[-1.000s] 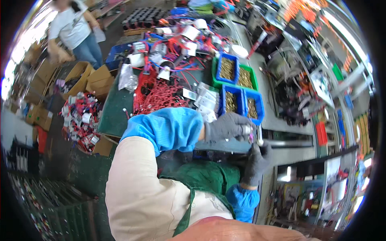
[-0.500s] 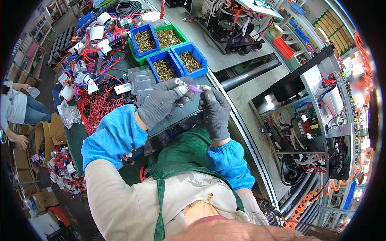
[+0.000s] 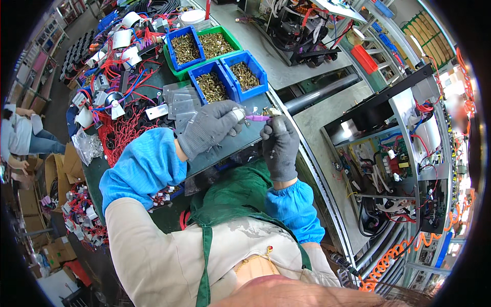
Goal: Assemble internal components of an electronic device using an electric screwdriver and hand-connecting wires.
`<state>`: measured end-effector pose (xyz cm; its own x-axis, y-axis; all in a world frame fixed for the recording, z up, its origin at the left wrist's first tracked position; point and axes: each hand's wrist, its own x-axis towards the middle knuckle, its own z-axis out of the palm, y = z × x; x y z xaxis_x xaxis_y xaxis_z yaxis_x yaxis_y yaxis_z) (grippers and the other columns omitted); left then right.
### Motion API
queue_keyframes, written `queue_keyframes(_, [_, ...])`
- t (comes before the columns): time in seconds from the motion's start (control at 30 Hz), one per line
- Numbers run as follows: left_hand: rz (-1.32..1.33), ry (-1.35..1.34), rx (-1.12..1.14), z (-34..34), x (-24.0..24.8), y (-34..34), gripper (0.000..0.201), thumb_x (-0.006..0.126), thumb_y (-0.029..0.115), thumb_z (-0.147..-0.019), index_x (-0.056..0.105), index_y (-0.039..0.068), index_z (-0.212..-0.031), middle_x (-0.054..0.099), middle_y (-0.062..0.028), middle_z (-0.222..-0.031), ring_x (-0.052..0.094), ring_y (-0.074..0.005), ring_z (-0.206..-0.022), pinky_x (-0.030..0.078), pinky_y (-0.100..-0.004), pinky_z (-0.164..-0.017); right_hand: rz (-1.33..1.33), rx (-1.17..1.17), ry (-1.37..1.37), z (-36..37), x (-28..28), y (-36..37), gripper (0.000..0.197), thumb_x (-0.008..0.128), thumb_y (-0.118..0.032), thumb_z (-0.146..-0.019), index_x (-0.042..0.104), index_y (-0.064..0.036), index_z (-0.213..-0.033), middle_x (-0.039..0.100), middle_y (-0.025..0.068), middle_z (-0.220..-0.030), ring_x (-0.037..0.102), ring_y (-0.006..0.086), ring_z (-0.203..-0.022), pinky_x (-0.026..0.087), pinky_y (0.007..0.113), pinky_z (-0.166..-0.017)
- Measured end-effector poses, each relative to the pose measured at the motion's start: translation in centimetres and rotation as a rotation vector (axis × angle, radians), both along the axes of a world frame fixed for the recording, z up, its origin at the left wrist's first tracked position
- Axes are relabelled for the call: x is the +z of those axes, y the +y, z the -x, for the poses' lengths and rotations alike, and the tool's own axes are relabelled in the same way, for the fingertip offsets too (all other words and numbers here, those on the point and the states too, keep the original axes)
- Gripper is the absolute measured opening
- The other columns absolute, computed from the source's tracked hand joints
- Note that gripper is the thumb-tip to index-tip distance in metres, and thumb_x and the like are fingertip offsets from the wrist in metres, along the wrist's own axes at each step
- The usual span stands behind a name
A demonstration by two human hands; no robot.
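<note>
Both of my hands wear grey gloves and meet above the bench's front edge. A short purple piece (image 3: 257, 117), like a sleeved lead, spans the gap between them. My left hand (image 3: 210, 129) is closed, pinching its left end between thumb and fingers. My right hand (image 3: 281, 148) is closed at its right end, thumb up and fingers curled. A small brass-coloured part (image 3: 269, 111), perhaps a screw, shows at the right fingertips. The glove fingers hide the ends of the purple piece.
Beyond my hands stand blue bins (image 3: 244, 75) and a green bin (image 3: 217, 43) of small brass parts. Clear flat plates (image 3: 183, 100) lie left of them, beside red wires (image 3: 123, 134) and white components. An open equipment chassis (image 3: 388, 158) stands right. Another person (image 3: 30, 134) is at far left.
My left hand has turned, and the ring-ended part seen at its fingertips is now hidden. Both hands have shifted slightly right, with the purple piece now stretched level between them.
</note>
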<state>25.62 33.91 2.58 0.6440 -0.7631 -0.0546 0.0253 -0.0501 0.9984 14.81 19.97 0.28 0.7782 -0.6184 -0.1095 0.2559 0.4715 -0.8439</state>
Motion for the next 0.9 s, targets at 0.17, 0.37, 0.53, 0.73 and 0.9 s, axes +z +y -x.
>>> queue_keyframes(0.17, [-0.050, -1.243, -0.293, -1.8, -1.0, 0.6, 0.018, 0.055, 0.020, -0.085, 0.061, 0.006, -0.093, 0.059, -0.0088, -0.072, 0.060, -0.0209, -0.064, 0.048, -0.0296, -0.057, 1.412, 0.200, 0.086, 0.1, -2.0, -1.9, 0.011, 0.057, -0.016, -0.086, 0.059, -0.0053, -0.089, 0.055, 0.0099, -0.073, 0.056, 0.0261, -0.063, 0.045, 0.034, -0.056])
queue_keyframes(0.37, [-0.500, -0.920, -0.820, -5.0, -1.5, 1.0, 0.024, 0.057, 0.021, -0.081, 0.062, 0.013, -0.104, 0.063, -0.0125, -0.092, 0.060, -0.0309, -0.090, 0.048, -0.0400, -0.075, 1.500, 0.409, 0.137, -0.2, -4.5, -1.6, 0.015, 0.056, -0.021, -0.084, 0.063, -0.0081, -0.088, 0.058, 0.0108, -0.077, 0.059, 0.0273, -0.069, 0.046, 0.039, -0.060])
queue_keyframes(0.53, [-0.611, -1.462, 0.562, -16.5, -1.4, 1.8, 0.028, 0.057, 0.022, -0.082, 0.060, 0.015, -0.108, 0.063, -0.0121, -0.097, 0.059, -0.0308, -0.095, 0.046, -0.0390, -0.087, 0.583, 0.131, 0.379, -0.3, -7.8, -4.6, 0.025, 0.054, -0.027, -0.092, 0.061, -0.0028, -0.092, 0.050, -0.0010, -0.067, 0.046, 0.0070, -0.055, 0.037, 0.023, -0.050])
queue_keyframes(0.73, [-1.029, -0.924, 0.393, -25.5, -4.2, 2.9, 0.032, 0.055, 0.029, -0.078, 0.064, 0.015, -0.105, 0.063, -0.0135, -0.104, 0.060, -0.0304, -0.098, 0.046, -0.0393, -0.088, 0.788, 0.093, 0.402, -1.2, -10.8, -5.0, 0.026, 0.054, -0.027, -0.091, 0.062, -0.0024, -0.090, 0.053, 0.0021, -0.068, 0.049, 0.0107, -0.060, 0.039, 0.027, -0.055])
queue_keyframes(0.9, [-0.958, -1.063, 0.420, -25.5, -4.0, 2.6, 0.024, 0.051, 0.023, -0.076, 0.068, 0.017, -0.093, 0.066, -0.0060, -0.101, 0.061, -0.0273, -0.096, 0.049, -0.0399, -0.082, 1.000, 0.135, 0.506, -1.5, -11.4, -5.4, 0.027, 0.053, -0.028, -0.091, 0.063, -0.0027, -0.091, 0.057, 0.0073, -0.072, 0.055, 0.0150, -0.066, 0.043, 0.029, -0.062])
